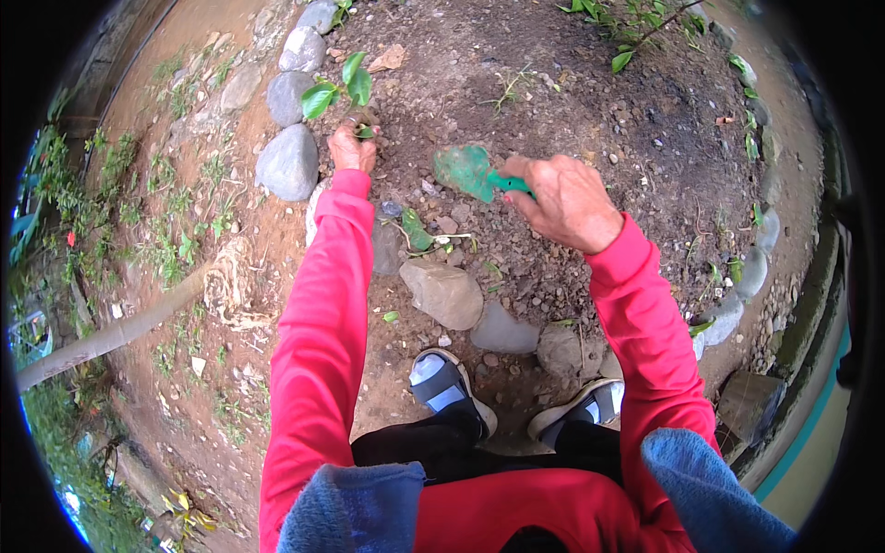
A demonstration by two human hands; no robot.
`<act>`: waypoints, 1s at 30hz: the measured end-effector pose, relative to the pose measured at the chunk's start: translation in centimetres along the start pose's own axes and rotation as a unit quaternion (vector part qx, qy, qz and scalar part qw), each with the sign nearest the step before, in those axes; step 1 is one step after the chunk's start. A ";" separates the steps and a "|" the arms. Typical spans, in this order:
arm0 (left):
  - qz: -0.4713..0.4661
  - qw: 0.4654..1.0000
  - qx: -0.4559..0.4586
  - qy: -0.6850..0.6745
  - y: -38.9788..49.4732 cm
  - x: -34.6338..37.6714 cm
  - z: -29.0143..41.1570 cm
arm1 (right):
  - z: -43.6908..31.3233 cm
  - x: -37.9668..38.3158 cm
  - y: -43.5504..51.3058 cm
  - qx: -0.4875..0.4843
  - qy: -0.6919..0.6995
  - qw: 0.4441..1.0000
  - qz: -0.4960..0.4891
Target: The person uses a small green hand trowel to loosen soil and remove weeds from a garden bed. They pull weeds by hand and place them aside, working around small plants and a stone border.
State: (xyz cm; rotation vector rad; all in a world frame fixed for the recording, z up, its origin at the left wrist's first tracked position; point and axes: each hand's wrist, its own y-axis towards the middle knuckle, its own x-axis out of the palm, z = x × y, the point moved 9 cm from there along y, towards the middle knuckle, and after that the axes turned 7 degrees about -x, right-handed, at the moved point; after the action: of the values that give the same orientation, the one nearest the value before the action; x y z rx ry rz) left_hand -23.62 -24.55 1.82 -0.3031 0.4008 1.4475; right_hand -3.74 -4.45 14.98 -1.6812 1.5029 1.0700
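My left hand [352, 146] is closed around the lower part of a leafy green seedling [337, 93], close to the row of stones at the bed's left edge. Whether its roots are in the soil is hidden by my fingers. In my right hand [563, 200] is the handle of a green hand trowel [464, 171]. The trowel's blade, smeared with soil, points left over the dark soil [539, 124]. A loose green leaf [416, 229] with a pale stem lies on the ground between my forearms.
Rounded border stones, among them a grey one [289, 162] and a tan one [442, 294], ring the bed. My sandalled feet [449, 387] stand just outside them. A leafy plant [632, 27] grows at the far right. A slender trunk [117, 335] rises at left; a concrete block [750, 408] sits at right.
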 end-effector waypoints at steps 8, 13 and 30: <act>-0.021 0.996 0.032 0.083 -1.3 1.4 -0.4 | 0.9 5.2 0.7 0.076 0.036 0.995 -0.045; -0.015 0.996 0.038 0.077 -1.1 1.7 -1.3 | 2.1 3.4 -1.1 0.028 0.071 0.997 -0.032; 0.029 0.988 0.017 0.151 -2.3 0.7 0.6 | 3.5 -0.5 -4.7 0.009 0.123 0.992 -0.003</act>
State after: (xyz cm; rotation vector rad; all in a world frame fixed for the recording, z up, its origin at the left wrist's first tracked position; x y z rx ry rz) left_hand -21.27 -23.91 1.94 -0.4894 0.6823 1.4533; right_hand 0.36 -0.52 13.51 -1.8589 1.6525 0.8673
